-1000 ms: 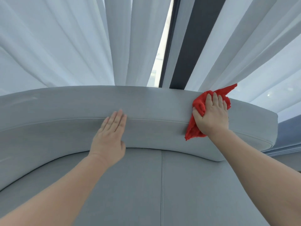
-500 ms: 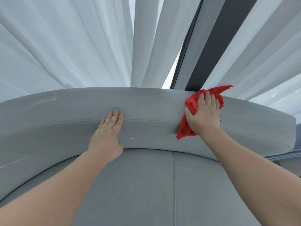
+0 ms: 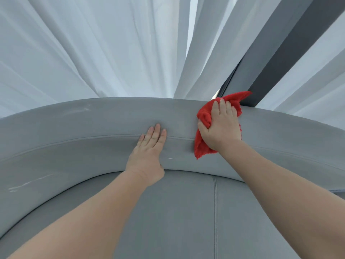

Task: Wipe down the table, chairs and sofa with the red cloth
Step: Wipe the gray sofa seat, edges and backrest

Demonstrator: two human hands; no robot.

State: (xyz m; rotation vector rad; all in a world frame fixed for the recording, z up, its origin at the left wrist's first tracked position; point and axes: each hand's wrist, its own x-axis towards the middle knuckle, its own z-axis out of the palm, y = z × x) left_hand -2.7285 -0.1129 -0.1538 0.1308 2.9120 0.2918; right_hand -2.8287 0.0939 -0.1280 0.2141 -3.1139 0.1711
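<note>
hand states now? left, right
Left hand: open, flat on the sofa backrest, holding nothing.
Right hand: closed on the red cloth.

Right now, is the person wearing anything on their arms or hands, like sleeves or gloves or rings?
No. Both arms are bare as far up as the picture shows, with no sleeves in sight. The left hand and the right hand have no gloves, and no rings, watch or bracelets show on the fingers or wrists. The nails look short and unpainted.

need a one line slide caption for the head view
Right hand presses the red cloth on the grey sofa back; left hand rests flat beside it.
</note>
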